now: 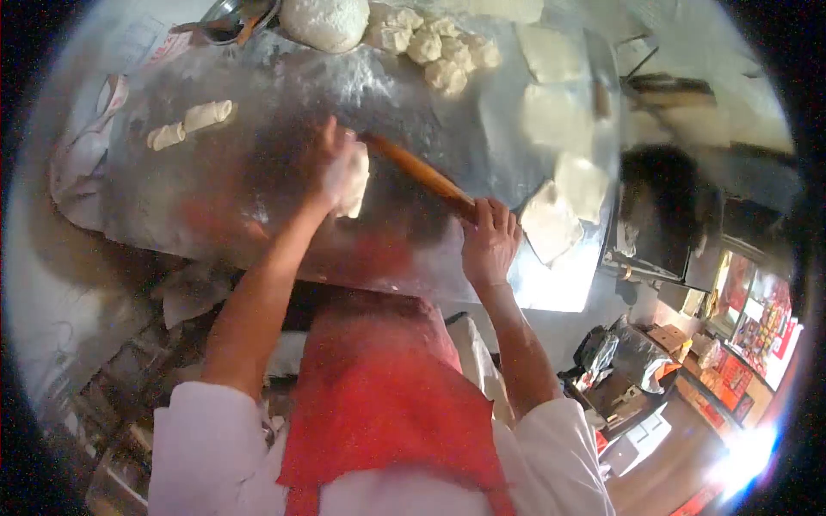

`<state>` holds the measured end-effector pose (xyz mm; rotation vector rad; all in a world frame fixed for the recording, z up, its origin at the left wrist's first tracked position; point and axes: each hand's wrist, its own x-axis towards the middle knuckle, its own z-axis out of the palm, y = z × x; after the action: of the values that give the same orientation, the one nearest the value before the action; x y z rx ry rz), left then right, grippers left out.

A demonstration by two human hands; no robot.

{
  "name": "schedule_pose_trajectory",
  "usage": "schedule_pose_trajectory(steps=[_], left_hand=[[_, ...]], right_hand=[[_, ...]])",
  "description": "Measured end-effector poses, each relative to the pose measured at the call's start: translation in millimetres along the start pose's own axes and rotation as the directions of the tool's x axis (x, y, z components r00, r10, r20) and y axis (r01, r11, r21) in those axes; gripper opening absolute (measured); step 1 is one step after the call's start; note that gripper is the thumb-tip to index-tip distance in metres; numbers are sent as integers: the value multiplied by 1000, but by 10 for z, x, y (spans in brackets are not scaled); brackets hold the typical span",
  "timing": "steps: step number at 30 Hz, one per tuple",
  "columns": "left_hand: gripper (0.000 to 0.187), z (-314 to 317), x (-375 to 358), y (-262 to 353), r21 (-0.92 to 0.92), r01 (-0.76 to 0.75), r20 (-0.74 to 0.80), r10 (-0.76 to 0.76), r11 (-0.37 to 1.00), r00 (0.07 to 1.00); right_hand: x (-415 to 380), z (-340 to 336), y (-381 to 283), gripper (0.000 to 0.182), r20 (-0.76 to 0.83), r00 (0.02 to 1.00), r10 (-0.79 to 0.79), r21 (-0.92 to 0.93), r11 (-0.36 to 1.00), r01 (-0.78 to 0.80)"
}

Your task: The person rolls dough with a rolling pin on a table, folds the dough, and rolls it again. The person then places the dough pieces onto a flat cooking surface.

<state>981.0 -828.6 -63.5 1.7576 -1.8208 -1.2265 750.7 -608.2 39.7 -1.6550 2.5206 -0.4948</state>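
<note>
My right hand (492, 239) is wrapped round the near end of a wooden rolling pin (422, 174), which slants away to the left over the metal worktop. Blurred by motion, my left hand (329, 169) is at a pale piece of dough (356, 182) near the pin's far end. Its fingers are too smeared to show whether they grip the dough or only touch it. Two rolled pieces of dough, a larger roll (208, 115) and a smaller one (166, 136), lie farther left on the worktop.
A big dough ball (325, 21) and several dough lumps (447, 53) sit along the worktop's (413, 112) far side. Flattened dough sheets (552, 222) line its right part. A metal bowl (228, 19) stands at the far left. Boxes and bags (632, 361) are at the lower right.
</note>
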Motion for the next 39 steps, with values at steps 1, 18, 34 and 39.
schedule_pose_trajectory(steps=[1,18,34,39], left_hand=[[73,-132,-29,22,1,8,6,-8,1000,1000],[72,-766,364,244,695,-477,47,628,538,777],[91,-658,-809,26,630,-491,149,527,602,837],[85,-782,-1125,17,549,-511,140,530,662,836]], right_hand=[[14,-83,-114,43,32,996,-78,14,997,77],[1335,846,-552,79,71,906,-417,59,909,413],[-149,683,-641,44,42,888,-457,27,889,457],[-132,503,-724,42,136,898,-418,44,908,416]])
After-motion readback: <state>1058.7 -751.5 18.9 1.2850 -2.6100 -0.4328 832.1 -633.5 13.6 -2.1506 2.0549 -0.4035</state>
